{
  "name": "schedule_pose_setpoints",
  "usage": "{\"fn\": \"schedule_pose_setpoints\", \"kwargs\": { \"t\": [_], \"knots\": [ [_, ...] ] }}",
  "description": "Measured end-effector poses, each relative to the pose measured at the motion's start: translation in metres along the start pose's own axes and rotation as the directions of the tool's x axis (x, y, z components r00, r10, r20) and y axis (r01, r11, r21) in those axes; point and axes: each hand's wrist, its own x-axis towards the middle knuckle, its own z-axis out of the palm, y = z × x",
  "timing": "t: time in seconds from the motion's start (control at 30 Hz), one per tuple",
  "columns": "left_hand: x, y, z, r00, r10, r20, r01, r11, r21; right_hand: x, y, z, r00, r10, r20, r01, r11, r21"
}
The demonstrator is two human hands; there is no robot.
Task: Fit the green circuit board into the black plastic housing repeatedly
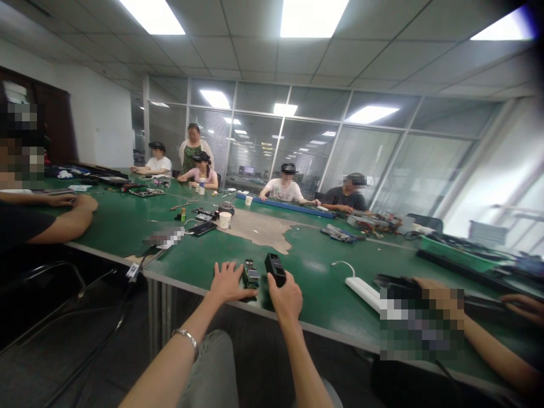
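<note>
My left hand point(228, 281) lies flat on the green table with its fingers spread, wearing a metal bracelet at the wrist. Just right of it, close to the thumb and fingertips, is a small circuit board point(251, 275) with a silvery part on top. My right hand point(287, 294) is wrapped round the lower end of a black, box-shaped housing point(275, 266), which is tilted slightly. The housing and the board are side by side, with a narrow strip of table between them. What my right fingers touch on the far side of the housing is hidden.
The green table point(314, 294) has a torn brown patch point(255, 226) on its top. Ahead are a paper cup point(225, 220) and a dark phone-like slab point(203, 228). A white power strip point(361, 294) lies to the right, near a neighbour's hands point(440, 297). Several people sit around.
</note>
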Motion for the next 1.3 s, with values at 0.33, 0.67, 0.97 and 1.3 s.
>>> {"fn": "schedule_pose_setpoints", "kwargs": {
  "t": [0.33,0.67,0.97,1.3],
  "knots": [
    [0.002,-0.006,0.003,0.999,0.039,0.018,-0.039,0.999,-0.019,-0.017,0.023,0.012,0.991,-0.117,-0.071,0.113,0.992,-0.064],
    [0.002,-0.006,0.006,0.998,0.056,0.01,-0.056,0.998,-0.026,-0.02,0.024,0.011,0.998,-0.059,0.001,0.059,0.997,-0.05],
    [0.002,-0.005,0.008,0.998,0.063,-0.023,-0.064,0.998,-0.009,-0.003,-0.007,-0.006,0.997,0.051,0.054,-0.068,0.918,0.391],
    [0.003,-0.007,0.011,0.998,0.064,-0.015,-0.064,0.998,0.004,-0.013,-0.043,-0.007,0.985,-0.109,0.132,0.079,0.974,0.214]
  ]
}}
